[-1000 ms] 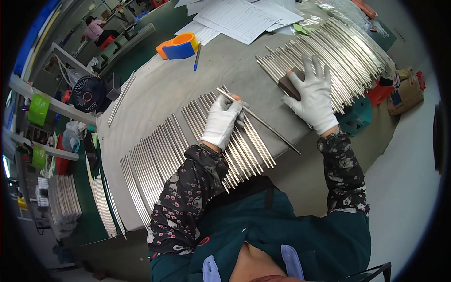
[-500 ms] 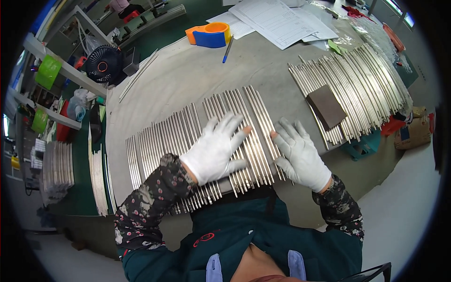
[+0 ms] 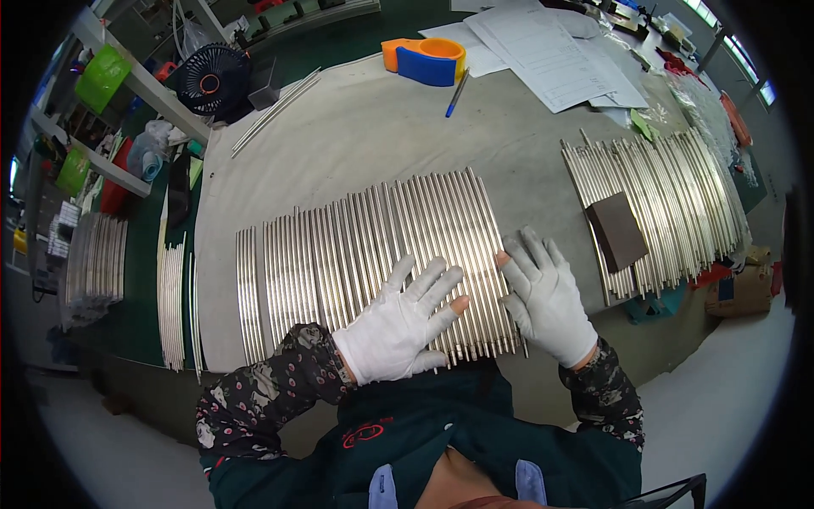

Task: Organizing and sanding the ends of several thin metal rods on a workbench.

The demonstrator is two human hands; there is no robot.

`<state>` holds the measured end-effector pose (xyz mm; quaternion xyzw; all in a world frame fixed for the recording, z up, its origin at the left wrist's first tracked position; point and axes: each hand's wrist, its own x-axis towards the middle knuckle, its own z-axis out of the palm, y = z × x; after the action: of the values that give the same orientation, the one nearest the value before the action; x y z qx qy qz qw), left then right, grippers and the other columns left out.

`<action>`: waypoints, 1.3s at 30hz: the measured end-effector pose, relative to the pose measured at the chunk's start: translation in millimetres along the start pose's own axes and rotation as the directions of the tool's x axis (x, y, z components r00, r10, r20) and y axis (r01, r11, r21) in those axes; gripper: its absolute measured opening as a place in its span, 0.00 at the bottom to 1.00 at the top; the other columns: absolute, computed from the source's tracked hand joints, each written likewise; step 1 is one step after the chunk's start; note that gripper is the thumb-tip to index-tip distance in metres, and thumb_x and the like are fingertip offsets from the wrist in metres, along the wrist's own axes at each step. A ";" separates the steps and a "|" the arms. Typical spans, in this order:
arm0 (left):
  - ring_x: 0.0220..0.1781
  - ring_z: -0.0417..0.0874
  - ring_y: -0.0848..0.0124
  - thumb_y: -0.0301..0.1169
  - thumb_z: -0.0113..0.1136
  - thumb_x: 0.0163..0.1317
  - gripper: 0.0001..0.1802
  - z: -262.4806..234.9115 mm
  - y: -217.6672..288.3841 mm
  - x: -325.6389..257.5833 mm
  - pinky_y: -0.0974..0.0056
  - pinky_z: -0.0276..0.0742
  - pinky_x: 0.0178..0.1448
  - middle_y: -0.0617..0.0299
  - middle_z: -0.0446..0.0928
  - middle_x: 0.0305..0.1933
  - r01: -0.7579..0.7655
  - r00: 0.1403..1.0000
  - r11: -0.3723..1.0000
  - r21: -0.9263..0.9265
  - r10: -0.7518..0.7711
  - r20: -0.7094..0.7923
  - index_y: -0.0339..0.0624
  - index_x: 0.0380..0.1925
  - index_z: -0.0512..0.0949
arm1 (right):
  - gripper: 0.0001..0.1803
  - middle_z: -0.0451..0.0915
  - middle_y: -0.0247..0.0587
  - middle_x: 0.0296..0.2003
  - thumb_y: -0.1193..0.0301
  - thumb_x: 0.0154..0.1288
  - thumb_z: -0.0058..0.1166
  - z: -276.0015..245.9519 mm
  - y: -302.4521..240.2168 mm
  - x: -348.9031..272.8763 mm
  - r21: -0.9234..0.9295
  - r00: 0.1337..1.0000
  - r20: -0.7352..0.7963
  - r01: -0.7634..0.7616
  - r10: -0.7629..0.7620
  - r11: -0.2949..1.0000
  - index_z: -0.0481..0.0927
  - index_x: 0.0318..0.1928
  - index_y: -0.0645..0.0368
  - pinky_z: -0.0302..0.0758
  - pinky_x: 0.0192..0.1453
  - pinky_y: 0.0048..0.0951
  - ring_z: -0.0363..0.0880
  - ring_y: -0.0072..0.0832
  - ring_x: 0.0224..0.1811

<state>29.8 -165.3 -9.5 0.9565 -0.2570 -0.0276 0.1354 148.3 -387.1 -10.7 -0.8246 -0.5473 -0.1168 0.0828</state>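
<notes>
A row of shiny metal rods (image 3: 365,229) lies side by side on the grey tabletop before me, with a narrow gap near its left end. My left hand (image 3: 398,327), in a white glove with a bare thumb tip, rests flat across the near part of the rods, fingers spread. At the row's right edge, my right hand (image 3: 547,297) is open too, gloved in white, its thumb side against the outermost rods. Neither hand grips anything.
A second bunch of rods (image 3: 670,204) lies at the right, with a dark brown block (image 3: 616,232) on it. Farther back are an orange and blue tape dispenser (image 3: 426,61), a pen (image 3: 458,93) and papers (image 3: 547,55). A black fan (image 3: 212,78) stands at the back left, near loose rods (image 3: 275,113).
The rods under my hands now lie closer together, and the gaps at the right have closed. Both hands have slid nearer to me. The whole view has shifted slightly.
</notes>
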 end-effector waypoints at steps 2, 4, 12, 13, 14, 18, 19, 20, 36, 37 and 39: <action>0.71 0.57 0.43 0.53 0.63 0.52 0.49 3.1 0.5 8.5 0.35 0.47 0.70 0.39 0.55 0.70 -0.049 0.997 0.997 -0.052 0.046 -0.068 0.41 0.68 0.55 | 0.29 0.71 0.52 0.56 0.61 0.53 0.59 3.4 3.7 1.2 -0.008 1.000 0.005 0.000 0.000 1.000 0.73 0.54 0.63 0.55 0.70 0.54 0.61 0.49 0.66; 0.71 0.56 0.43 0.53 0.63 0.52 0.47 2.7 2.4 16.9 0.35 0.46 0.70 0.39 0.56 0.70 -0.048 0.998 0.998 -0.038 0.047 -0.044 0.38 0.66 0.57 | 0.29 0.71 0.52 0.56 0.61 0.53 0.59 7.1 7.8 2.8 -0.017 1.000 0.009 -0.001 0.001 1.000 0.73 0.54 0.63 0.55 0.70 0.54 0.61 0.49 0.66; 0.73 0.54 0.44 0.53 0.63 0.51 0.46 5.7 11.9 33.8 0.36 0.45 0.72 0.37 0.55 0.70 -0.047 0.997 0.994 -0.095 0.041 -0.065 0.31 0.61 0.64 | 0.30 0.70 0.52 0.56 0.61 0.52 0.59 -3.3 7.7 -6.1 -0.015 0.999 0.036 0.001 0.000 1.000 0.73 0.55 0.63 0.55 0.70 0.54 0.61 0.49 0.67; 0.73 0.53 0.44 0.53 0.64 0.50 0.46 2.3 18.6 33.3 0.36 0.44 0.72 0.36 0.55 0.70 -0.047 0.999 0.991 -0.129 0.043 -0.029 0.30 0.61 0.64 | 0.31 0.70 0.52 0.57 0.61 0.52 0.59 -8.5 4.5 -9.0 -0.011 0.999 0.040 0.001 -0.001 1.000 0.73 0.55 0.63 0.55 0.70 0.54 0.61 0.49 0.67; 0.73 0.53 0.45 0.53 0.65 0.50 0.46 0.0 25.1 32.5 0.37 0.44 0.72 0.35 0.55 0.70 -0.046 0.999 0.986 -0.161 0.048 0.007 0.29 0.61 0.65 | 0.31 0.70 0.52 0.57 0.61 0.52 0.60 -11.3 1.9 -12.3 -0.008 0.999 0.044 0.001 0.000 1.000 0.73 0.55 0.63 0.55 0.70 0.54 0.61 0.49 0.67; 0.73 0.53 0.46 0.51 0.66 0.48 0.46 6.1 33.4 37.1 0.40 0.45 0.73 0.36 0.55 0.69 -0.093 0.996 0.991 -0.098 0.094 0.005 0.28 0.60 0.66 | 0.31 0.70 0.53 0.57 0.60 0.51 0.60 -13.0 -3.1 -21.1 0.010 0.998 0.056 0.007 -0.007 1.000 0.72 0.55 0.63 0.55 0.70 0.54 0.61 0.49 0.67; 0.73 0.54 0.47 0.50 0.66 0.49 0.44 7.6 35.0 37.8 0.43 0.46 0.74 0.36 0.56 0.69 -0.080 0.997 0.993 -0.090 0.080 -0.003 0.29 0.59 0.67 | 0.31 0.70 0.53 0.57 0.60 0.51 0.60 -11.1 -3.2 -22.4 0.014 0.998 0.058 0.011 -0.012 1.000 0.72 0.55 0.63 0.55 0.70 0.54 0.61 0.49 0.67; 0.73 0.54 0.47 0.50 0.66 0.49 0.44 9.4 35.4 40.1 0.43 0.46 0.74 0.36 0.56 0.69 -0.077 0.997 0.993 -0.093 0.077 -0.002 0.29 0.59 0.67 | 0.31 0.70 0.53 0.57 0.60 0.51 0.60 -8.8 -1.8 -23.2 0.018 0.998 0.060 0.012 -0.013 1.000 0.72 0.55 0.63 0.56 0.70 0.54 0.61 0.50 0.67; 0.72 0.58 0.50 0.49 0.66 0.49 0.43 -9.4 36.2 9.7 0.42 0.49 0.73 0.46 0.60 0.68 -0.161 0.986 0.971 -0.177 0.166 0.009 0.34 0.60 0.66 | 0.33 0.69 0.53 0.57 0.59 0.49 0.61 2.2 -2.6 -35.6 0.078 0.996 0.047 0.069 -0.073 0.995 0.72 0.55 0.63 0.56 0.70 0.54 0.60 0.50 0.67; 0.72 0.58 0.50 0.50 0.67 0.47 0.45 -14.6 29.7 -4.2 0.41 0.49 0.73 0.46 0.59 0.69 -0.130 0.991 0.978 -0.163 0.132 -0.001 0.37 0.62 0.64 | 0.34 0.69 0.53 0.57 0.59 0.49 0.61 0.9 -2.6 -36.0 0.088 0.996 0.046 0.077 -0.081 0.993 0.72 0.56 0.63 0.56 0.70 0.54 0.60 0.50 0.67; 0.72 0.58 0.48 0.50 0.69 0.44 0.52 -24.4 10.7 -36.0 0.37 0.48 0.72 0.45 0.57 0.70 -0.022 1.000 0.993 -0.115 0.024 0.012 0.42 0.67 0.56 | 0.34 0.69 0.53 0.57 0.59 0.49 0.61 3.0 -1.1 -36.5 0.105 0.994 0.041 0.095 -0.099 0.990 0.72 0.56 0.63 0.56 0.70 0.54 0.60 0.50 0.67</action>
<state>-3.5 -150.2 16.3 0.9439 -0.2668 -0.0473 0.1888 134.0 -418.1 -23.9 -0.7942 -0.5938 -0.0732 0.1065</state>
